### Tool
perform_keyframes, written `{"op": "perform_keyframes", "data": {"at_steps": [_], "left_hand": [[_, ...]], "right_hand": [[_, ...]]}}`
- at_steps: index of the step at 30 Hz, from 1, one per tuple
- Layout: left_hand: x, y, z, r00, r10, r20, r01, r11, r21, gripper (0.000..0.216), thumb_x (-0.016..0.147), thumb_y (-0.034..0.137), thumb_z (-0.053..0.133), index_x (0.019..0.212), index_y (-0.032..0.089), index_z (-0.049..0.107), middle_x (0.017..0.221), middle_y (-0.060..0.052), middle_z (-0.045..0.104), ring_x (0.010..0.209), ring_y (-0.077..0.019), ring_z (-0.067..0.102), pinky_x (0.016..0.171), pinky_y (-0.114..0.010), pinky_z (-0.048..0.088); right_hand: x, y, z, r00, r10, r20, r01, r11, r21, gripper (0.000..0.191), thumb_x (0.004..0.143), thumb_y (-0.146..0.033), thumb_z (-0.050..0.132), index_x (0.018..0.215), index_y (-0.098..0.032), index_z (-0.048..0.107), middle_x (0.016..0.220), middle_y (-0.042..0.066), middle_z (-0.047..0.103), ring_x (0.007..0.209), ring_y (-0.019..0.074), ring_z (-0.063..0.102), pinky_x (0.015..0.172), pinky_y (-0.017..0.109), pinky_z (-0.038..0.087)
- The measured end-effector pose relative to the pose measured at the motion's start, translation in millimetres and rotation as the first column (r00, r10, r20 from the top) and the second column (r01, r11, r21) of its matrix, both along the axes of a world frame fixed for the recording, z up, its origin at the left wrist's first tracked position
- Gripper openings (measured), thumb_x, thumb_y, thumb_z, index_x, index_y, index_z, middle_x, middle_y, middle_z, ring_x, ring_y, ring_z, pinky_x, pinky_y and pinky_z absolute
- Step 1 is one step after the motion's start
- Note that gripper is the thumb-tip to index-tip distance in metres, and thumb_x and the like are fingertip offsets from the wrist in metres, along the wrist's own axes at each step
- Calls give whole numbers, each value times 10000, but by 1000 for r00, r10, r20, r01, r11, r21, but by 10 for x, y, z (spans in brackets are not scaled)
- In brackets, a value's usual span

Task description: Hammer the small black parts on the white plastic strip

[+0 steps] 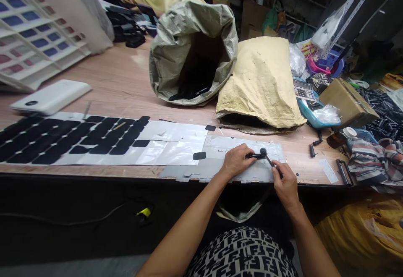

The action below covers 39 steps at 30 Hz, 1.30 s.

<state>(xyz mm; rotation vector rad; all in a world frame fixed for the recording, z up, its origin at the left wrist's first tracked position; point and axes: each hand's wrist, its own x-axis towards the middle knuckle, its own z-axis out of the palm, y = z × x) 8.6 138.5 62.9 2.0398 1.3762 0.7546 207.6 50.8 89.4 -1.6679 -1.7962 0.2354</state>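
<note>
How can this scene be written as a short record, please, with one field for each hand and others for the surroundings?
Left hand: holds a slim black part
Right hand: holds a thin metal rod; its far end meets or nears a round black piece, contact unclear
Beneath hands: grey sheet on the table
Left side: white sheet bearing black pads
Behind: open sack with dark contents; yellowish sack beside it
Right side: striped cloth
</note>
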Motion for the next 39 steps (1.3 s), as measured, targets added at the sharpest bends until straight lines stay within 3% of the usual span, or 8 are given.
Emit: {"op": "perform_keyframes", "data": {"at_steps": [7,15,18,22,26,32,35,39], "left_hand": [[-3,-13,29,1000,6,-29,-6,1000,2,131,826,337,662,909,246,706,894,3,645,817,-161,600,703,-272,427],[-26,-57,46,998,-56,23,55,997,57,297,950,432,444,856,208,616,849,-22,622,829,-174,584,762,-284,425],[-50,-309,92,983,-105,148,111,993,-32,327,975,447,367,873,215,574,752,5,588,693,-151,548,678,-271,411],[-106,-879,68,932,-276,235,319,932,-173,306,973,461,374,940,234,576,644,32,566,553,-124,501,598,-255,387],[-183,-1238,-241,932,-339,130,362,893,-268,327,979,466,359,960,244,599,662,17,612,582,-143,562,605,-259,384],[-335,-1208,-866,937,-252,-243,114,875,-470,252,923,367,450,956,249,670,916,-70,719,908,-261,683,749,-319,463],[-381,-1133,-724,924,-339,-175,210,835,-508,315,859,318,540,1138,256,671,1014,-76,727,954,-263,680,787,-326,474],[-429,-802,-54,870,-454,190,484,717,-501,342,902,412,504,1121,233,697,793,-20,715,711,-181,658,650,-258,465]], "right_hand": [[503,238,-171,889,-308,339,273,950,149,261,923,-271,495,1074,-211,700,911,65,645,857,203,531,771,316,401],[472,254,-267,787,-377,489,312,926,211,248,922,-253,497,1100,-202,661,924,58,609,851,200,478,750,311,336],[461,240,-261,776,-377,506,311,926,214,249,921,-250,493,1105,-204,655,920,57,597,848,200,466,741,316,324],[467,241,-264,776,-374,508,307,928,212,251,917,-243,483,1102,-205,648,916,60,585,843,202,454,730,322,316],[455,249,-259,772,-375,513,302,927,223,250,904,-239,491,1096,-200,647,914,65,590,835,203,458,726,324,313],[440,243,-246,764,-378,522,306,926,222,248,908,-234,492,1101,-200,644,915,62,593,842,206,463,732,320,316],[451,244,-253,767,-373,522,307,928,211,251,910,-236,495,1107,-199,645,921,62,592,849,208,466,737,318,319],[459,249,-262,765,-373,526,314,928,201,253,911,-238,493,1113,-201,642,931,62,590,857,208,465,743,320,322]]}}
